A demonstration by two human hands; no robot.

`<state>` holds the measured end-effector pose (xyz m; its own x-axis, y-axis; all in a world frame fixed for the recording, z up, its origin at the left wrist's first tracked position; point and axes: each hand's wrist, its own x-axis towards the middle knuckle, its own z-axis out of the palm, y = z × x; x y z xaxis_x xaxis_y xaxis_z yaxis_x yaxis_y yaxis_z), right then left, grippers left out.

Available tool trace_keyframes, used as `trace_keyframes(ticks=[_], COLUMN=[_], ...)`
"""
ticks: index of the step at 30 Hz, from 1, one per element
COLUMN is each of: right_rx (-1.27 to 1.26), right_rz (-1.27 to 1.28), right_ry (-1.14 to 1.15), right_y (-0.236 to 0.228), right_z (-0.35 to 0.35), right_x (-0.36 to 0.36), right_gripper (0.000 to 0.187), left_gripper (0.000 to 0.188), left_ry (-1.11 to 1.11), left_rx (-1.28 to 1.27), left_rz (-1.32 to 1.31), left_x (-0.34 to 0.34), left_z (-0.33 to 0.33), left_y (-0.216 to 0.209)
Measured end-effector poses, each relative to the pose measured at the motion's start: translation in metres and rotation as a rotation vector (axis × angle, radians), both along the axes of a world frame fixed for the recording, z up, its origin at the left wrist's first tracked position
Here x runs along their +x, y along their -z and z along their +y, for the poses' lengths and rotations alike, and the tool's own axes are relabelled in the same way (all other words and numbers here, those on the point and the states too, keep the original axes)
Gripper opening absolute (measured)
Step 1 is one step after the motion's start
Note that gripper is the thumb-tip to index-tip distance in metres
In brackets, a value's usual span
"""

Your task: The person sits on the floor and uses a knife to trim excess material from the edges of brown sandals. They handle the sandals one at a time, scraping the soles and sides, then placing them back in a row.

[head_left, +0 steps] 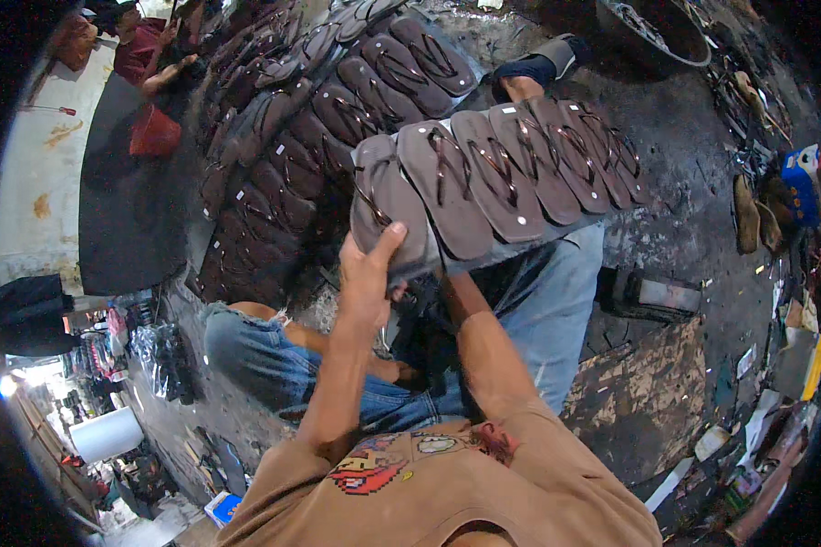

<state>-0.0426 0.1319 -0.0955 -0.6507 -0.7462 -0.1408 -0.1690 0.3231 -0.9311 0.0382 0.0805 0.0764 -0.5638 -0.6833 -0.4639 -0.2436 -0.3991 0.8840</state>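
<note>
Left hand (367, 283) clamps the near end of the fanned row of brown rubber flip-flops (502, 178); right hand hidden beneath, grip unclear; row light, floppy, likely needs underside support.

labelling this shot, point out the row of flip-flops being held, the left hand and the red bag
row of flip-flops (502, 178), head view, sole of a middle one
left hand (367, 283), head view, back of hand
red bag (153, 135), head view, its middle

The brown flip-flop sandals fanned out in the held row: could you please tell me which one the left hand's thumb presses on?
The leftmost brown flip-flop sandal, at the row's near end; the left hand grips there.
</note>
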Motion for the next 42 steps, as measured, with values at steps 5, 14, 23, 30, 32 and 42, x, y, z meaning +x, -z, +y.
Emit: trace_keyframes(ticks=[5,14,23,30,32,42], right_rx=[-0.273,-0.512,-0.202,0.092,0.153,0.125], right_rz=[-0.825,-0.278,0.047,0.096,0.11,0.121], right_ry=[0.156,0.216,0.007,-0.171,-0.172,-0.565], right_y=[-0.064,-0.2,-0.211,-0.175,-0.174,-0.236], right_z=[-0.033,0.031,0.147,0.226,0.22,0.093], right_x=[-0.011,-0.005,0.073,0.138,0.135,0.002], right_gripper=[0.054,0.042,0.027,0.025,0.025,0.043], left_gripper=[0.065,0.085,0.041,0.041,0.045,0.041], left_ry=[0.15,0.332,0.052,0.018,-0.028,0.188], left_rx=[-0.102,-0.715,-0.094,0.288,0.248,0.15], left_rz=[-0.007,-0.013,0.133,0.127,0.054,-0.015], left_x=[0.064,0.124,0.131,0.157,0.154,0.134], left_z=[0.006,0.042,-0.028,-0.016,-0.008,0.002], left_y=[-0.017,-0.061,-0.097,-0.094,-0.091,-0.094])
